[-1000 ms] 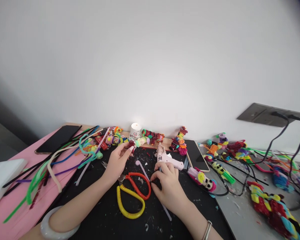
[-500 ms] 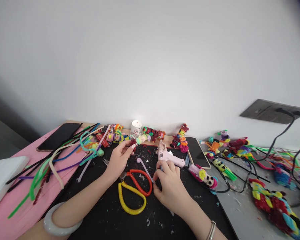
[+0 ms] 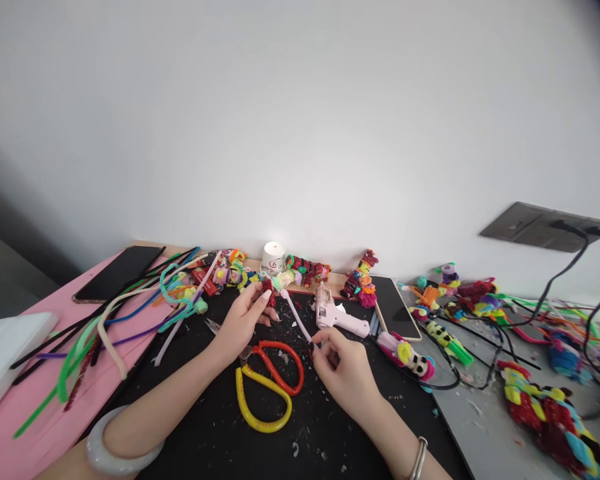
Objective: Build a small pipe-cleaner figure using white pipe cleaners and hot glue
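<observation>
Between the thumb and fingers of my left hand (image 3: pixel 245 317) is a small dark-red fuzzy piece (image 3: pixel 269 293), partly hidden by the fingertips. My right hand (image 3: pixel 345 370) pinches the lower end of a pale lilac pipe cleaner (image 3: pixel 297 316), whose curled tip points up toward the red piece without clearly touching it. Scissors (image 3: pixel 280 387) with one red and one yellow handle loop lie between my forearms. Just beyond my right hand rests a pale pink glue gun (image 3: pixel 337 317).
Loose pipe cleaners (image 3: pixel 107 327) and a phone (image 3: pixel 117 273) lie on the pink surface at left. A white paper cup (image 3: pixel 273 259) stands at the wall. Pipe-cleaner dolls (image 3: pixel 405 353) and a tablet (image 3: pixel 395 307) are at right, with black cables (image 3: pixel 560 280) from a wall socket.
My right hand has lifted the lilac pipe cleaner off the black mat, and its curled end has risen toward my left hand. The scissors and glue gun stay put.
</observation>
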The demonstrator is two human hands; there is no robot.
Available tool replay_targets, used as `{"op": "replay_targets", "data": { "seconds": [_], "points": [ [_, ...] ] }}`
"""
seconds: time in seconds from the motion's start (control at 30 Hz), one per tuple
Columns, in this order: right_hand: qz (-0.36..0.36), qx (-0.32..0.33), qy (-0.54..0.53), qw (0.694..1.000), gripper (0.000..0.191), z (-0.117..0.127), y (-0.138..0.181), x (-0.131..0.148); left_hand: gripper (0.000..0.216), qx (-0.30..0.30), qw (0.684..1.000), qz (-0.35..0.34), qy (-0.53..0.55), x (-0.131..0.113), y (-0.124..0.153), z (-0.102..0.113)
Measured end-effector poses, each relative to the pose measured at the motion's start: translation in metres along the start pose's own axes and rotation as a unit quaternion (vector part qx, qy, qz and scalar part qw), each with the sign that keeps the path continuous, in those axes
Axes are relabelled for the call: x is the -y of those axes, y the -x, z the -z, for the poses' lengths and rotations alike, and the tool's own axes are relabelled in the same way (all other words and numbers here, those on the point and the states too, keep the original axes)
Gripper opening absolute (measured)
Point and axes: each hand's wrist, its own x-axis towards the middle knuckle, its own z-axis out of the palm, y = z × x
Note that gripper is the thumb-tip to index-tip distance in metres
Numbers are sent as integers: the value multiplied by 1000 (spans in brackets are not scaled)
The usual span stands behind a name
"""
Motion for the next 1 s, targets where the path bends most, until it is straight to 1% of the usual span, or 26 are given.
{"op": "replay_targets", "data": {
  "seconds": [0.1, 0.3, 0.43, 0.53, 0.7, 0.87, 1.0],
  "points": [
    [5, 13, 5, 1000, 7, -2, 2, 1, 31, 9, 1000, 0, 5, 1, 0, 1],
    [9, 12, 14, 1000, 7, -2, 1, 0, 30, -6, 1000, -14, 1, 5, -1, 2],
    [6, 20, 15, 1000, 7, -2, 3, -1, 30, 10, 1000, -12, 2, 5, -1, 2],
    [8, 30, 12, 999, 7, -2, 4, -1, 31, 21, 1000, -12, -16, 6, -1, 2],
    [17, 50, 6, 999, 6, 1, 5, 3, 27, 22, 996, -39, -75, 7, -2, 2],
    [18, 70, -27, 997, 6, 2, 6, 7, 25, 36, 996, -34, -73, 3, -1, 0],
    [-13, 84, -85, 993, 6, 1, 5, 8, 24, 40, 998, -20, -38, 1, 0, -1]
  ]
}}
